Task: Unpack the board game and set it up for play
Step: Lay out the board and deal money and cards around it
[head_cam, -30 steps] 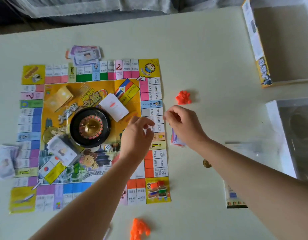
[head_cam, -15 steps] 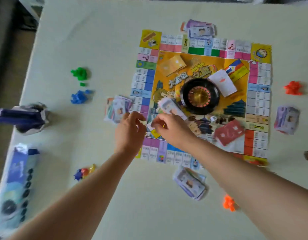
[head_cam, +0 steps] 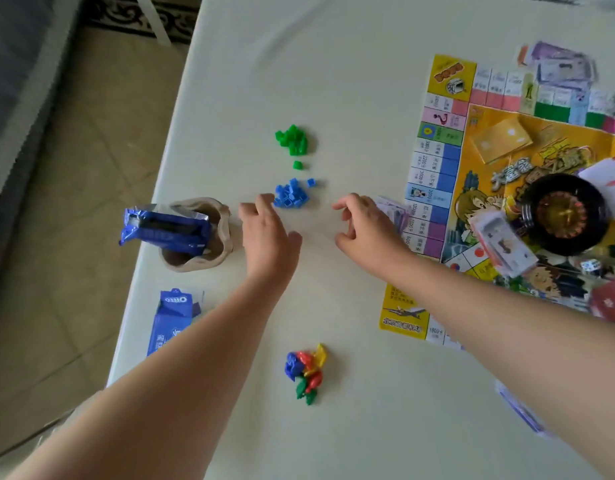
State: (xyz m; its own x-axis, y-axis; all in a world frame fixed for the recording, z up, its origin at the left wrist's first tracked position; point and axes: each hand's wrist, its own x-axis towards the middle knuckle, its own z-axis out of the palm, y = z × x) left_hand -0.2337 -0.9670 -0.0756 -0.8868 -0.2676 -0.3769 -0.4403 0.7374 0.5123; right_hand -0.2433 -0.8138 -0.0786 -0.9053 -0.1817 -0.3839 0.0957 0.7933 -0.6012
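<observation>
Piece-sorting step: left hand (head_cam: 268, 233) & right hand (head_cam: 363, 225), loosely curled, empty, either side of blue houses (head_cam: 291, 196); game board (head_cam: 437, 168) to their right. Next, prob.: fingertip pinch on houses.

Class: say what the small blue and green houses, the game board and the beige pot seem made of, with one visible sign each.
Blue houses and green houses: likely moulded plastic; bright, uniform colour. Game board: printed paper or thin card; lies thin and flat. Beige pot: perhaps unglazed clay; matt, with an uneven, wavy rim.
</observation>
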